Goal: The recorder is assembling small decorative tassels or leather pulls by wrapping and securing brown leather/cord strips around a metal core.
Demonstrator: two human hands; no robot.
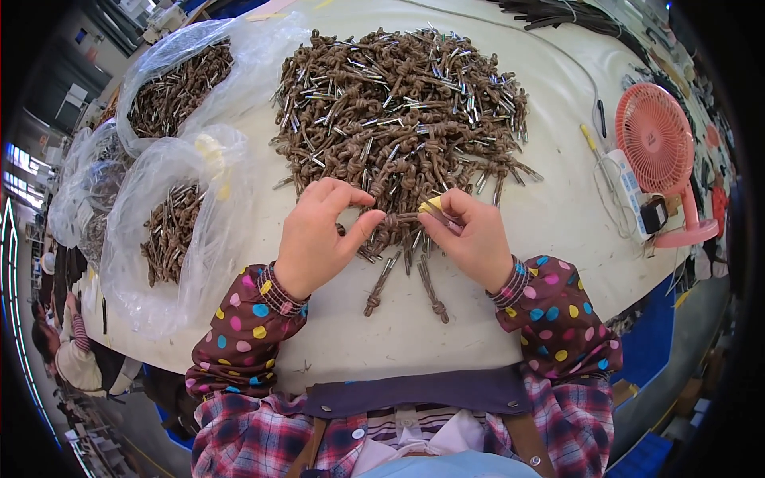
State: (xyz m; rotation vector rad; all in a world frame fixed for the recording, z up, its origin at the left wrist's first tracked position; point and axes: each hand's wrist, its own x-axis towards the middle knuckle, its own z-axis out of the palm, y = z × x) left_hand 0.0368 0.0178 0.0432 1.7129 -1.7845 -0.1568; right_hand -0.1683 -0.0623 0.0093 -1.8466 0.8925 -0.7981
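Between my two hands lies a brown knotted cord (390, 223), held just in front of a large heap. My left hand (319, 231) is closed in a pinch, thumb and index finger at the cord's left side. The fingers of my right hand (474, 239) grip the cord's other side. A small yellow piece (431, 205) shows at the right fingertips, with a thin dark strip beside it; its kind is unclear. The heap (398, 111) is made of similar brown cords with shiny metal tips. Two loose cords (381, 285) (433, 291) lie on the table below my hands.
Clear plastic bags of brown cords (171, 231) (182, 92) stand at the left. To the right are a pink fan (655, 139), a white power strip (629, 187) with a black plug, and a yellow-handled tool (588, 137). Another person (76, 350) sits far left.
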